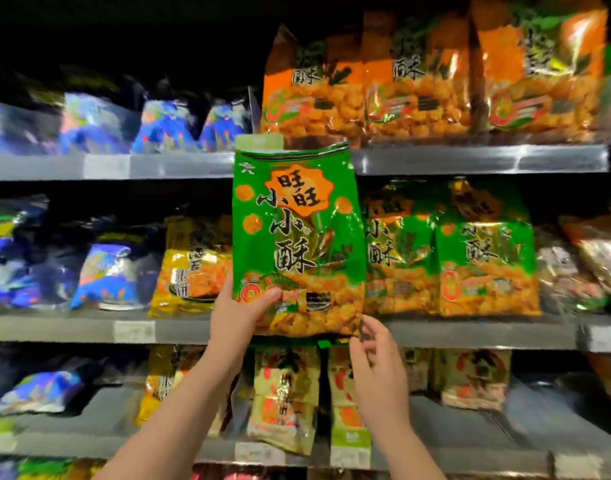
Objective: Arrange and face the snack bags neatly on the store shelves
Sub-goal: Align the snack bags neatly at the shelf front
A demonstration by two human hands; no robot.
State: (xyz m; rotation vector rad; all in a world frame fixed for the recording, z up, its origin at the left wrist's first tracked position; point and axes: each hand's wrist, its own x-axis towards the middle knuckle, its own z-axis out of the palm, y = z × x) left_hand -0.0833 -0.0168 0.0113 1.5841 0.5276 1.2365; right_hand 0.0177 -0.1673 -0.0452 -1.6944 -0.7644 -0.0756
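Note:
A green snack bag (297,230) with an orange badge and black characters is held upright in front of the middle shelf (89,327). My left hand (241,310) grips its lower left corner, thumb on the front. Just under the bag's lower right corner is my right hand (376,362), fingers spread, fingertips at the corner; whether they touch it is unclear. Two matching green bags (484,258) stand on the middle shelf right of the held one.
Orange bags (418,81) line the top shelf on the right, blue bags (100,123) on the left. A yellow bag (190,268) and blue bags sit left on the middle shelf. Pale yellow packs (286,393) fill the lower shelf. Price tags run along the shelf edges.

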